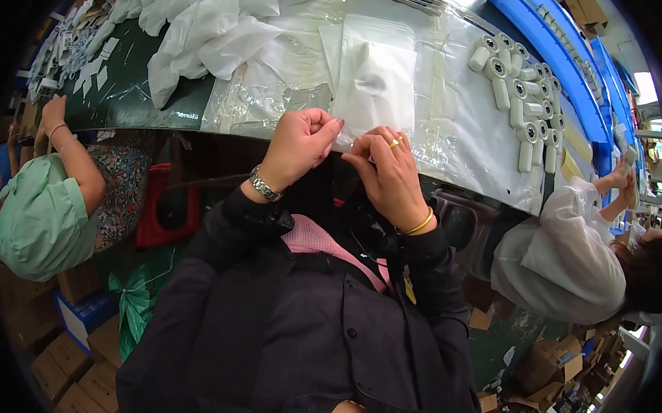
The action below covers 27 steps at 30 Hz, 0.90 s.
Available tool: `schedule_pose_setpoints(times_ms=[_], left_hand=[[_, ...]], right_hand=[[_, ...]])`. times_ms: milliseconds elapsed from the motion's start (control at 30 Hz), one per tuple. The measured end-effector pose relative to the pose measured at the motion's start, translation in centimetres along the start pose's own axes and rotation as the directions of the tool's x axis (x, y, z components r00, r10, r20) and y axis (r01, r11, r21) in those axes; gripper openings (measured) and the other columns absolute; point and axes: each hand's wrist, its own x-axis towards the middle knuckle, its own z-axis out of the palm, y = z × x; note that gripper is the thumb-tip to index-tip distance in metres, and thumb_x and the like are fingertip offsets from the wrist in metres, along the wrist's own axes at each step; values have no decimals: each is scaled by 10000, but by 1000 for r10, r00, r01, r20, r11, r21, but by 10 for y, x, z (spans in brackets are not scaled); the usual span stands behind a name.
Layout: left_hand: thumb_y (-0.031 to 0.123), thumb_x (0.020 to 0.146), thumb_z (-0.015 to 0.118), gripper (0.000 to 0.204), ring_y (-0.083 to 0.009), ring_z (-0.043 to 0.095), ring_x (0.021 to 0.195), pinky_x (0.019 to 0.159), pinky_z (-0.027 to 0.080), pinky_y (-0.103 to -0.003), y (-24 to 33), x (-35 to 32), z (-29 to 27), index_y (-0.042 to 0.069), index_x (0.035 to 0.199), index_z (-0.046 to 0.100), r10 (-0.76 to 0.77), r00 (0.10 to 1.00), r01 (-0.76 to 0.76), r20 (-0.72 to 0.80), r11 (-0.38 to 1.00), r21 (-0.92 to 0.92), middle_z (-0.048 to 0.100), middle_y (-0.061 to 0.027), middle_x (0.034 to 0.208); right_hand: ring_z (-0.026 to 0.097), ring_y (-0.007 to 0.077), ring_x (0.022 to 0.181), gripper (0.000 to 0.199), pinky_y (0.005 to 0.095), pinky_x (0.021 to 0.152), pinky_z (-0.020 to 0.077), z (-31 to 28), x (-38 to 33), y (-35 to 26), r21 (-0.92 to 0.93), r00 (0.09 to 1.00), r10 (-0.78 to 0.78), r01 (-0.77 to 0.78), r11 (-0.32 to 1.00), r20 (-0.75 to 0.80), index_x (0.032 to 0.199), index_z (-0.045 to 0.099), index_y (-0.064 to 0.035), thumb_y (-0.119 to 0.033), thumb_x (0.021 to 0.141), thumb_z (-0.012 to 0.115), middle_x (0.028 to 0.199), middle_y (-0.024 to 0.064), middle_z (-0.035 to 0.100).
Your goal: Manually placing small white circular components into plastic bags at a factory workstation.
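A frosted white plastic bag [342,78] lies flat at the near edge of the table, with a white wrapped item [381,79] showing on or in it; I cannot make out what is inside the wrap. At the bag's near left corner, my left hand [298,147] is closed in a pinch, thumb against the bent forefinger. My right hand [393,176] is at the bag's near right side, its fingers bent and closed at the bag's edge. The fingertips of the right hand are partly hidden behind its knuckles.
White wrapped bags [205,35] are heaped at the far left. Several white handled devices with round dark-ringed heads [526,134] stand to the right, before a blue rack [567,51]. A person in green [47,201] sits left, another in white [565,254] right.
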Motion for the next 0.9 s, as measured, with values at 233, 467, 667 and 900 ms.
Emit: schedule_pose_setpoints(times_ms=[233, 467, 667, 900], left_hand=[[176, 1094, 678, 219, -31, 440, 460, 432, 330, -215, 5, -6, -12, 14, 946, 679, -46, 999, 45, 22, 998, 36, 585, 36, 632], [132, 1082, 670, 127, -17, 496, 516, 450, 344, -208, -3, -20, -35, 18, 1112, 715, 114, 993, -114, 6, 988, 104, 641, 12, 721], [3, 972, 710, 347, -103, 674, 809, 614, 492, -233, 4, -22, -36, 107, 1303, 708, 571, 816, -454, -87, 727, 515, 728, -25, 1003], [-35, 842, 754, 487, -382, 579, 1345, 1138, 441, -436, 10, -6, -31, 119, 1302, 716, 728, 574, -705, 376, 205, 679, 731, -109, 1250]], right_hand=[[660, 208, 965, 82, 354, 933, 535, -40, -35, 1, 767, 852, 471, -140, 626, -228, 1137, 563, -24, -78, 1114, 620, 1001, 86, 676], [692, 226, 1035, 153, 387, 940, 522, -73, -79, 27, 461, 491, 753, -596, 658, -439, 1168, 622, -30, -83, 1057, 713, 1121, 123, 752], [629, 297, 1226, 224, 399, 1086, 416, -44, -65, 22, -284, 890, 110, -256, 924, -443, 1113, 771, -112, -32, 906, 799, 1221, 37, 776], [597, 274, 1290, 274, 398, 1118, 358, -22, -22, 12, -447, 994, -88, 49, 893, -67, 1132, 785, -155, -61, 877, 814, 1249, -13, 782]])
